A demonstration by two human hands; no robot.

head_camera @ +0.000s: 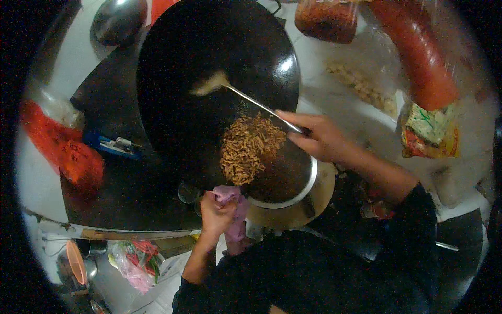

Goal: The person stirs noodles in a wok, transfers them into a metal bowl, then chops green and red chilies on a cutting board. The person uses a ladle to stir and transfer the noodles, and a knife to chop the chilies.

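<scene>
My right hand (319, 135) grips the handle of a metal spatula (257, 103), whose blurred blade is over the large black wok (176, 51). Bunched in my left hand (217, 215) is a pink cloth (236, 227), held at the near side of the wok; whether it wraps the wok's edge is hidden. A heap of browned, strip-like food (251, 147) lies between the wok and a round metal-rimmed pan or basin (311, 178). How much of the heap rests in each cannot be told. The wok looks tilted toward me.
Right of the wok stand a jar of reddish food (326, 21), a long red bag (425, 59), a bag of pale pieces (366, 88) and a printed packet (429, 131). On the left are a dark metal lid or bowl (119, 21), a red bag (76, 161) and a blue object (115, 146).
</scene>
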